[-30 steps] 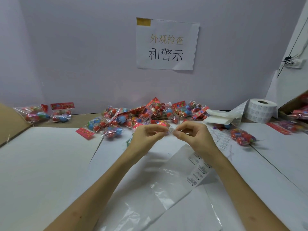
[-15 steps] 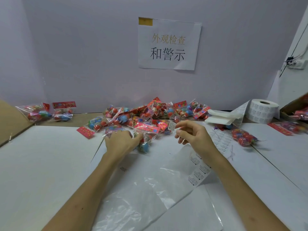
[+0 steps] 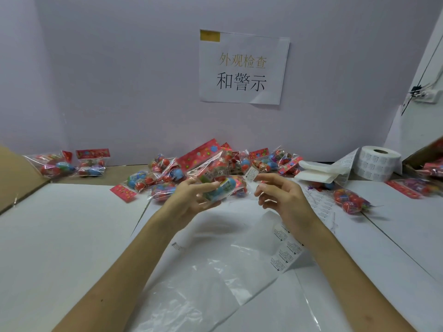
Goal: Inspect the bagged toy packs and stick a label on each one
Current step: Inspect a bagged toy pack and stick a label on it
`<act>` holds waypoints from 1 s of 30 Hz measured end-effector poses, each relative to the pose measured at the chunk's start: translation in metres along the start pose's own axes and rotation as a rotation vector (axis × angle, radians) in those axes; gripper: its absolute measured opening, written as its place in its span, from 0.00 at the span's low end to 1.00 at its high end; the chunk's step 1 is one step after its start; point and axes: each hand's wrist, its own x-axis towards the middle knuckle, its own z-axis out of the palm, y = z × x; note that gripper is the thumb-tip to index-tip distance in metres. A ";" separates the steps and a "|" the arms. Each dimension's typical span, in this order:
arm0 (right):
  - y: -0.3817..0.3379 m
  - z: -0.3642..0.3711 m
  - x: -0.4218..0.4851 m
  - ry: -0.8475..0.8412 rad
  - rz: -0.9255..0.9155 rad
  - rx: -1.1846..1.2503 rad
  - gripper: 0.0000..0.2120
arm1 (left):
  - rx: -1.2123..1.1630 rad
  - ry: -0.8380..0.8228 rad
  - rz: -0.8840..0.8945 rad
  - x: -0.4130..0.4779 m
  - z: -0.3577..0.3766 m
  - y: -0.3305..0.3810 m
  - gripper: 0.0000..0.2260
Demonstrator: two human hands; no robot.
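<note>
A cardboard box [image 3: 424, 150] far right of the right hand [image 3: 285, 200] holds more bagged packs. The left hand [image 3: 189, 200] has its grip curled round a toy pack [image 3: 215, 180], raised off the worktop [image 3: 60, 236]. The right grip pinches a small white printed label [image 3: 251, 174] just beside that pack. The pack is a clear crinkled bag with a red header card, and rounded red and blue toys show inside.

Red-topped clear toy pack [image 3: 214, 174], white black-printed label [image 3: 251, 174], perhaps lilac wall [image 3: 119, 80]
</note>
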 end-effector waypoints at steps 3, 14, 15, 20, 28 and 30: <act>0.000 -0.001 0.001 -0.089 0.080 0.224 0.11 | -0.080 -0.064 -0.022 -0.003 0.008 -0.001 0.21; 0.005 0.011 -0.001 -0.274 0.137 0.148 0.19 | -0.055 -0.046 -0.007 -0.011 0.021 -0.003 0.25; 0.005 0.011 -0.001 -0.275 0.136 0.140 0.19 | -0.052 -0.048 -0.005 -0.011 0.022 -0.003 0.27; 0.004 0.013 -0.002 -0.265 0.134 0.107 0.17 | -0.063 -0.036 0.012 -0.013 0.024 -0.002 0.30; 0.003 0.015 -0.003 -0.231 0.137 0.089 0.15 | -0.033 -0.027 0.010 -0.013 0.026 -0.002 0.31; 0.003 0.016 -0.003 -0.225 0.138 0.085 0.15 | -0.028 -0.023 0.011 -0.012 0.027 -0.002 0.32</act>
